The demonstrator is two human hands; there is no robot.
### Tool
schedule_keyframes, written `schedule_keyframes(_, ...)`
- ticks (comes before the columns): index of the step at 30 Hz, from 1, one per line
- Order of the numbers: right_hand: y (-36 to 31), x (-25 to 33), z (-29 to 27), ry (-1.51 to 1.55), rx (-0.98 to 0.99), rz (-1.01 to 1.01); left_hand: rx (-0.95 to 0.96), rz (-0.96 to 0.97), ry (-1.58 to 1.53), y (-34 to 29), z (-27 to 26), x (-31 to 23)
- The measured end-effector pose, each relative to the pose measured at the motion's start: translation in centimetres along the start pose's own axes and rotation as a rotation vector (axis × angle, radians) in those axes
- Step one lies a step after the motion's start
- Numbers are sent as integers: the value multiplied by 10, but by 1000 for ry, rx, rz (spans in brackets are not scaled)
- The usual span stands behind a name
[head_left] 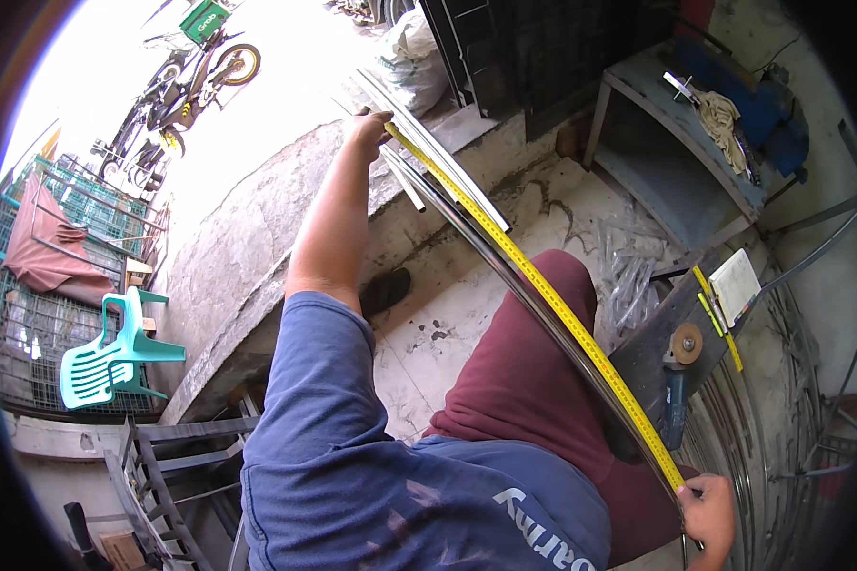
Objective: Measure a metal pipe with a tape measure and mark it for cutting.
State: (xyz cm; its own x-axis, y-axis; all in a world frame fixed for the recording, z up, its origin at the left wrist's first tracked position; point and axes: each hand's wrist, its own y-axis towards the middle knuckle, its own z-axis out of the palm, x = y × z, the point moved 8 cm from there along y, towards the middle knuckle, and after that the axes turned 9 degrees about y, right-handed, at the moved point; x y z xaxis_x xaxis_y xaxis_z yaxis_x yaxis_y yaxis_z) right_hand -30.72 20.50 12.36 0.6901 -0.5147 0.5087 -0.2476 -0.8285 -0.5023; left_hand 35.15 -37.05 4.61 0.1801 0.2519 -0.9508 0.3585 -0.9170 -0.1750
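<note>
A yellow tape measure [543,285] is stretched along a long shiny metal tube [505,268] that runs diagonally across my lap. My left hand [372,129], arm stretched out, is closed on the tape at its far end, beside the ends of several pale metal bars [471,200]. At the lower right, my right hand [710,519] is closed around the tube, with its thumb against the near end of the tape. The fingers of this hand are partly hidden behind the tube.
An angle grinder [677,381] with a tan disc lies on a dark bench to my right, near a notebook [735,285]. A metal table [638,105] holds a cloth [719,124]. At left are a turquoise plastic chair [114,354] and a concrete ledge [243,328]; motorcycles [176,105] stand outside.
</note>
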Motion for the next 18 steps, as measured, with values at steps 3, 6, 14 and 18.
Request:
schedule_keyframes(3,0,-57,-31,-52,-47,77,-51,-39,29,-4,-1,10)
schedule_keyframes(6,-1,-96,-56,-48,-84,136,-31,-58,30,-6,-6,12)
schedule_keyframes(14,-10,-129,-78,-19,-270,78,-23,-17,47,-2,-5,13)
schedule_keyframes(18,-3,-84,-61,-2,-228,5,-5,2,58,4,-13,12)
